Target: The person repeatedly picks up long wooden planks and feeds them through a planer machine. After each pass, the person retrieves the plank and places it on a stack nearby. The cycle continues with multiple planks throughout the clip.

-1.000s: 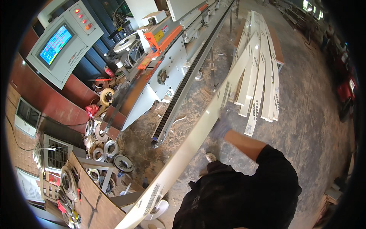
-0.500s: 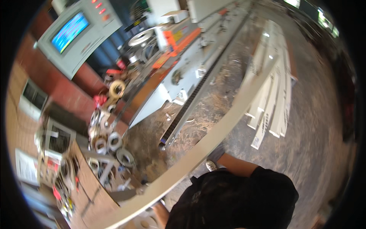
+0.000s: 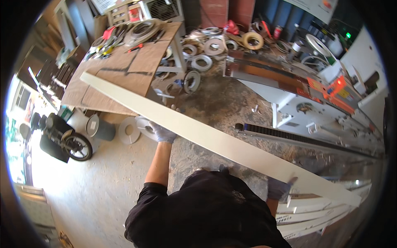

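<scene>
Your left hand [image 3: 162,133] and right hand [image 3: 279,189] grip the long pale board [image 3: 215,139], fingers wrapped on its edge. Its long axis runs diagonally, one end over the brown worktop [image 3: 136,70], the other toward the stacked white strips [image 3: 318,215].

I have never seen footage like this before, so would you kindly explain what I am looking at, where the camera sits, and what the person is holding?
The picture comes from a wide fisheye camera worn on a person's head, looking down, so straight edges curve near the rim. The dark shape at the bottom is the person's own black shirt. Both hands wear grey gloves. The left hand and the right hand grip one long cream-white board, carried level across the view. Under the board's far end is a brown workbench with rolls of edge tape on it. More rolls lie on the dusty floor. To the right stands a long white machine with a black track. Similar white strips are stacked at lower right.
</scene>
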{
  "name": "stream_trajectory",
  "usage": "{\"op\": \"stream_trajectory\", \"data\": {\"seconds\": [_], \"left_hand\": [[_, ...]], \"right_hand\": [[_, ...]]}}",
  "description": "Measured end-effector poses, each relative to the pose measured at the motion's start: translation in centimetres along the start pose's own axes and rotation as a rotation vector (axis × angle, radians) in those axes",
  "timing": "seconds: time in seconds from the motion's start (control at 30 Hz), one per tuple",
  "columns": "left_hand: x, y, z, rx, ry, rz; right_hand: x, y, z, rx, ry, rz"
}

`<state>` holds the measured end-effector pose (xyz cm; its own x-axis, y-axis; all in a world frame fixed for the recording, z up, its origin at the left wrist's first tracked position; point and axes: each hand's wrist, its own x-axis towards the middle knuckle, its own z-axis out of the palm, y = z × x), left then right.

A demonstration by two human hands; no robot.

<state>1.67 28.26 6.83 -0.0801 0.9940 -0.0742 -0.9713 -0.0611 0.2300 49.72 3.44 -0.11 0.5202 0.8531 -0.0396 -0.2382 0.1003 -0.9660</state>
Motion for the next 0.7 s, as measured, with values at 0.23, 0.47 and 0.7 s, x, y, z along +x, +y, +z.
{"op": "stream_trajectory", "data": {"seconds": [0.23, 0.47, 0.7], "left_hand": [[7.9, 7.5, -2.2, 0.167, 0.255, 0.148], [14.3, 13.0, -1.1, 0.597, 0.605, 0.358], [23.7, 13.1, 0.0, 1.558, 0.359, 0.929]], "right_hand": [[10.8, -12.4, -12.7, 0.342, 0.678, -0.108], [14.7, -1.6, 5.9, -0.247, 0.076, -0.231], [17.9, 1.1, 34.2, 1.042, -0.128, 0.719]]}}
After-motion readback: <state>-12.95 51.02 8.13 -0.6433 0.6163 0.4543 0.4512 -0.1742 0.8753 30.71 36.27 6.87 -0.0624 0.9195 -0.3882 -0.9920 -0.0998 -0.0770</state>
